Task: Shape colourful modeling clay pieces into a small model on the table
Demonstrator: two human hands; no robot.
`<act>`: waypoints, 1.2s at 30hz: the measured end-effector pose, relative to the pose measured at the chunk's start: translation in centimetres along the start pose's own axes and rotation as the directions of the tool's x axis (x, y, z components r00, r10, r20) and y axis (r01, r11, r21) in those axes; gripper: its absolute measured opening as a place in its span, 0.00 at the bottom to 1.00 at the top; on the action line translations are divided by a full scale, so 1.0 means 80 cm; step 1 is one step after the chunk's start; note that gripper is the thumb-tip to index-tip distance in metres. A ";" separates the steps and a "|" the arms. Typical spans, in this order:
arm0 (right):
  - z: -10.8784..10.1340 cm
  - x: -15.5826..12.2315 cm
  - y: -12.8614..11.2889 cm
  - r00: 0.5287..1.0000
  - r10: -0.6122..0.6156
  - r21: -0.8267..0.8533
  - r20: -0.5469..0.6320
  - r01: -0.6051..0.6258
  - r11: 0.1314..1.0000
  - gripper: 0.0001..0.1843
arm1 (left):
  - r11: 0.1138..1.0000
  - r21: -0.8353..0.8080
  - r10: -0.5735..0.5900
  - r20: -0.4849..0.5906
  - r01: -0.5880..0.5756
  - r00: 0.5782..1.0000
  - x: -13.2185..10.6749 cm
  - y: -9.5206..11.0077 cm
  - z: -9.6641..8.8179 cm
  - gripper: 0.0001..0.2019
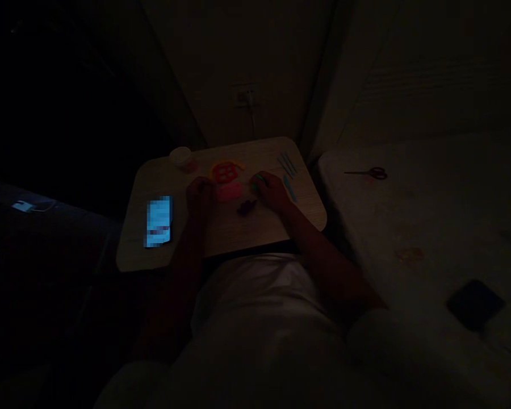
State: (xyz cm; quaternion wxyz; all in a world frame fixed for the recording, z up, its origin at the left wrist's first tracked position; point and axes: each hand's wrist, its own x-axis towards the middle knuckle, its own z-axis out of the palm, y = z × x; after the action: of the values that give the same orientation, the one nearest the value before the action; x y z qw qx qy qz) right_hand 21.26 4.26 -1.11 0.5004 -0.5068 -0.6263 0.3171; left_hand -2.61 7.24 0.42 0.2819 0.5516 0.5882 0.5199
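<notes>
The view is very dark, so detail is poor. My right hand (269, 190) is curled over a bright green piece (260, 178), perhaps soft clay, at the right of the small table (234, 233). On the left, my left hand (199, 194) rests with its fingers bent inward; anything inside them is hidden. Between my hands lies a pink slab (229, 192). Just beyond it is a red piece with window-like openings (225, 172), edged by a yellow strip (239, 165). A dark purple lump (246, 208) sits nearer to me.
A lit phone (158, 221) lies at the table's left, with a round tub (182, 159) behind it. Several thin blue tools (287, 163) and a blue knife-shaped tool (289, 188) are at the right. Scissors (372, 172) and a dark square object (476, 305) lie on the pale surface beside.
</notes>
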 end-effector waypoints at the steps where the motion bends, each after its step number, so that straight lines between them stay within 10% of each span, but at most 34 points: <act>1: 0.000 0.000 0.000 1.000 0.005 -0.002 0.003 -0.005 1.000 0.14 | 1.000 -0.005 -0.004 0.002 0.004 1.000 0.000 0.000 0.000 0.08; 36: -0.001 -0.001 0.003 0.997 -0.069 -0.019 -0.031 0.068 0.997 0.24 | 0.999 -0.029 -0.038 0.030 0.039 0.999 0.000 -0.002 0.000 0.06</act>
State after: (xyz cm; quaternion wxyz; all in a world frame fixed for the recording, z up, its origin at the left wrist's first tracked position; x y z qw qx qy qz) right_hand 21.43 4.27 -1.27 0.5161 -0.4945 -0.6383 0.2859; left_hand -2.67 7.29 0.27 0.3088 0.5435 0.5866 0.5149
